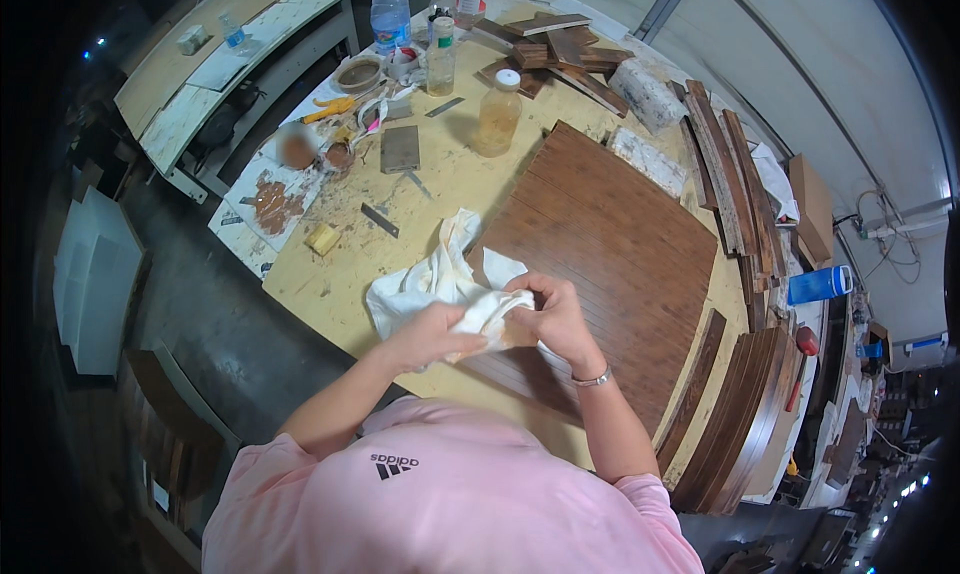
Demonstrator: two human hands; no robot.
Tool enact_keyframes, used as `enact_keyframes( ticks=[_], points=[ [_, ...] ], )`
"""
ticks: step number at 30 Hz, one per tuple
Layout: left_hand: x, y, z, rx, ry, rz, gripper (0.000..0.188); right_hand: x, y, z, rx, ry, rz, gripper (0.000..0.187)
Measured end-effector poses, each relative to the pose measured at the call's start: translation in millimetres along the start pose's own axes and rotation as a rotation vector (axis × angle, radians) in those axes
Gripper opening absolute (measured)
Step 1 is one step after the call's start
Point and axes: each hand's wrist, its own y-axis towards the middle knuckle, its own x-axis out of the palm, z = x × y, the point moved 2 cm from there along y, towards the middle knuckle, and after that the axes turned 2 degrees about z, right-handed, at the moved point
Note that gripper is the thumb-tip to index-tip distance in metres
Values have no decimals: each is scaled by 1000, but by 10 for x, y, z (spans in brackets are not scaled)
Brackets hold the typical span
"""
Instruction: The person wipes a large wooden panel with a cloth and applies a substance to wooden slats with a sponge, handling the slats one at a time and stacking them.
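Left hand (428, 338) near right hand (556, 317) — both curled

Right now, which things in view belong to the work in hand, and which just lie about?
Probably in use:
white cloth, in the left fingers and right fingers
brown wooden panel

Seemingly lying about:
yellow block
yellow-handled tool
blue container
large clear bottle

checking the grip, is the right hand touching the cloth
Touching: the head view shows the right hand pinching the cloth between thumb and fingers.
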Motion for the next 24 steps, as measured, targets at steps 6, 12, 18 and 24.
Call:
enact_keyframes(
  ticks=[6,12,18,24],
  points=[
    [-176,108,-45,143,-329,222,19,138,292,-109,151,112,-81,17],
    [-831,268,-13,322,-771,513,32,141,724,281,32,-41,42,13],
    [-1331,243,112,407,-945,670,37,-81,1049,363,-43,-187,190,11],
    [-1128,584,69,275,-914,654,32,-477,1734,469,-197,-448,434,14]
  ],
)
